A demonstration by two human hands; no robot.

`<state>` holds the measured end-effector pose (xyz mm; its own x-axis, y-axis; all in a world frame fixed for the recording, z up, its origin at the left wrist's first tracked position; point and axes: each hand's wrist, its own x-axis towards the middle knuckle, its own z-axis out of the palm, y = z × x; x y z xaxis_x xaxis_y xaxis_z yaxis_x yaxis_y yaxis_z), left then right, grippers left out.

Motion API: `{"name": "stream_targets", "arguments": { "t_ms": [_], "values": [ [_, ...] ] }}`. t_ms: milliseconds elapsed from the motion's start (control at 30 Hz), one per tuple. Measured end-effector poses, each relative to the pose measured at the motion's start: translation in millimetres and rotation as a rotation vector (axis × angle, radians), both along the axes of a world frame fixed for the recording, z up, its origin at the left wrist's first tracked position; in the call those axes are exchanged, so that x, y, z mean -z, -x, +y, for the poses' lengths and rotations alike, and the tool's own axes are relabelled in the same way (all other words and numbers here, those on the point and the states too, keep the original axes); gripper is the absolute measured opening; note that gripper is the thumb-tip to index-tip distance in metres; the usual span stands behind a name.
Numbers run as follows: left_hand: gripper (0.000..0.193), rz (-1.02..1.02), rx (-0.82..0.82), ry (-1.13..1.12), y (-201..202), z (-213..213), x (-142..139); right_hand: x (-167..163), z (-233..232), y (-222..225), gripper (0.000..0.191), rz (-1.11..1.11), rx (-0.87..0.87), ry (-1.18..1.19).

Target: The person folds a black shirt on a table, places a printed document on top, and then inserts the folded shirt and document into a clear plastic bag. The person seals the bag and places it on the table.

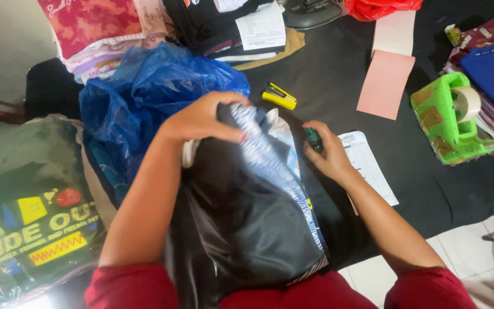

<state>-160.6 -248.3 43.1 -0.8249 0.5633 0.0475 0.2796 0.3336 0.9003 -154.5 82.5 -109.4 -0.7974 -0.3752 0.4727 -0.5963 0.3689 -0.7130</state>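
A black plastic bag (241,223) lies against my lap, stuffed with folded blue-and-white patterned cloth (261,151) that sticks out of its top. My left hand (204,117) grips the top edge of the bag and the cloth. My right hand (327,151) rests at the bag's right side, closed around a small dark green object (313,138); what it is I cannot tell. Both arms wear red sleeves.
A crumpled blue plastic bag (144,103) sits left of the black one. A yellow stapler (279,97), a printed form (367,166), pink paper (385,83) and a green tape dispenser (450,117) lie on the black surface. Bagged printed shirts (24,217) lie left; folded clothes are stacked behind.
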Motion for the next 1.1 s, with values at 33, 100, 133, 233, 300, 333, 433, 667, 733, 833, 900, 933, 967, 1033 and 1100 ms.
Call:
{"name": "stream_targets", "arguments": {
  "t_ms": [33, 100, 133, 233, 300, 333, 433, 667, 733, 833, 900, 933, 967, 1033, 1100],
  "values": [
    [0.059, 0.024, -0.047, -0.026, 4, 9, 5, 6, 2, -1, 0.056, -0.083, 0.000, 0.055],
    [0.079, 0.463, -0.378, 0.198, 8, 33, 16, 19, 7, -2, 0.066, -0.246, 0.006, 0.166],
    [0.090, 0.686, -0.539, 0.305, 7, 44, 20, 25, 11, -3, 0.069, -0.315, 0.004, 0.205],
    [0.097, 0.603, -0.609, 0.461, -18, 70, 27, 34, 34, -3, 0.079, -0.427, 0.034, 0.226],
    [0.086, 0.770, -0.508, 0.652, -57, 80, 32, 34, 55, -2, 0.088, -0.394, 0.091, 0.114],
    [0.088, 0.781, -0.501, 0.675, -77, 91, 37, 33, 64, 0, 0.087, -0.326, 0.132, -0.013],
    [0.088, 0.756, -0.436, 0.738, -112, 112, 53, 23, 80, 19, 0.081, -0.155, 0.230, -0.350],
    [0.088, 0.697, -0.559, 0.660, -135, 104, 46, -50, 41, 35, 0.083, 0.058, 0.292, -0.472],
    [0.084, 0.687, -0.714, 0.543, -161, 86, 33, -73, 32, -2, 0.073, 0.023, 0.150, -0.214],
    [0.080, 0.594, -0.947, 0.408, -211, 73, 32, -87, 19, -86, 0.064, 0.050, 0.033, -0.022],
    [0.086, 0.535, -0.997, 0.515, -229, 72, 45, -83, -9, -130, 0.072, 0.192, 0.076, -0.119],
    [0.092, 0.503, -0.970, 0.660, -234, 77, 56, -80, -22, -143, 0.076, 0.266, 0.098, -0.167],
    [0.089, 0.408, -0.895, 0.642, -234, 81, 68, -74, -39, -148, 0.075, 0.186, 0.043, -0.208],
    [0.085, 0.283, -0.843, 0.522, -239, 82, 91, -61, -67, -159, 0.072, 0.018, -0.067, -0.297],
    [0.084, 0.289, -0.874, 0.308, -241, 73, 109, -52, -66, -158, 0.076, -0.032, -0.100, -0.257]
  ]
}}
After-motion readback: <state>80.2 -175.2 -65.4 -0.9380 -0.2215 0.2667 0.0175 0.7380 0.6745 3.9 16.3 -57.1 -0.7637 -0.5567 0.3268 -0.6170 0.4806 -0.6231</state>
